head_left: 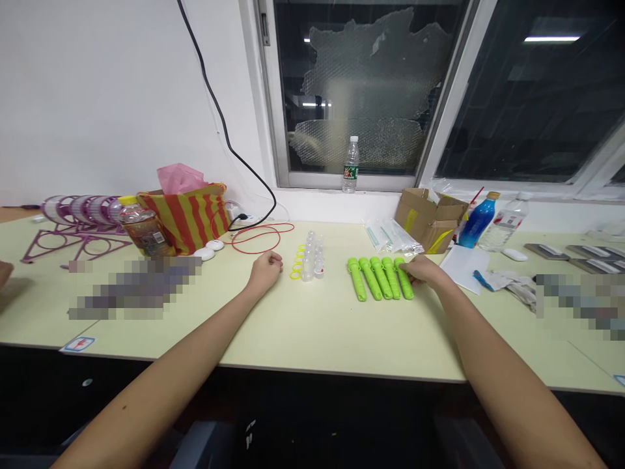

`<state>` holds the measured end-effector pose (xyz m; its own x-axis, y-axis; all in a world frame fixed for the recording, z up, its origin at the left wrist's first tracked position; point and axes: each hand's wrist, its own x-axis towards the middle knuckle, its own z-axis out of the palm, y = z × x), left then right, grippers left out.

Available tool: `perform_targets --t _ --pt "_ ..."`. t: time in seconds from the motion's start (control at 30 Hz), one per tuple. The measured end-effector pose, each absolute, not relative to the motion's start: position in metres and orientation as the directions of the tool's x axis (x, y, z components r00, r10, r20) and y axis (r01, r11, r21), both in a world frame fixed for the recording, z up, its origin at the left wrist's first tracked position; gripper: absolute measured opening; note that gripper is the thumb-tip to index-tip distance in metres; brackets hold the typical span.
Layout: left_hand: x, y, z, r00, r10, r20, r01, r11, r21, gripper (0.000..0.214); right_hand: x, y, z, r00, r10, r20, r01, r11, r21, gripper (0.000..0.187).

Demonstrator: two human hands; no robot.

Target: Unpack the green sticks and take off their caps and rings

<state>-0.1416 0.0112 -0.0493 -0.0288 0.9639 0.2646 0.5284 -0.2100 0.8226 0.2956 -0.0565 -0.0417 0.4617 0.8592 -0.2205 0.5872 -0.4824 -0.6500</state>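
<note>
My left hand (266,268) rests on the pale table (312,332) as a loose fist, nothing visible in it, just left of several yellow rings (297,266) and a cluster of small clear vials (313,256). My right hand (424,270) lies at the right end of a row of several bright green ribbed tubes (381,277), fingers curled against the rightmost one. Whether it grips that tube is hard to tell.
Clear packets (390,236) and an open cardboard box (430,218) sit behind the tubes. A striped bag (188,218), bottle (144,229), purple rack (78,221) and red cable (256,238) stand left. Blue bottle (478,220), papers (463,267) right. Water bottle (350,165) on sill.
</note>
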Motion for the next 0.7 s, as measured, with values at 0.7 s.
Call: perform_targets --t 0.7 --pt "-0.124 0.069 -0.049 -0.061 0.965 0.256 0.779 -0.115 0.617 0.012 0.317 -0.05 -0.06 0.476 0.857 0.197 0.845 -0.383 -0.372 0.03"
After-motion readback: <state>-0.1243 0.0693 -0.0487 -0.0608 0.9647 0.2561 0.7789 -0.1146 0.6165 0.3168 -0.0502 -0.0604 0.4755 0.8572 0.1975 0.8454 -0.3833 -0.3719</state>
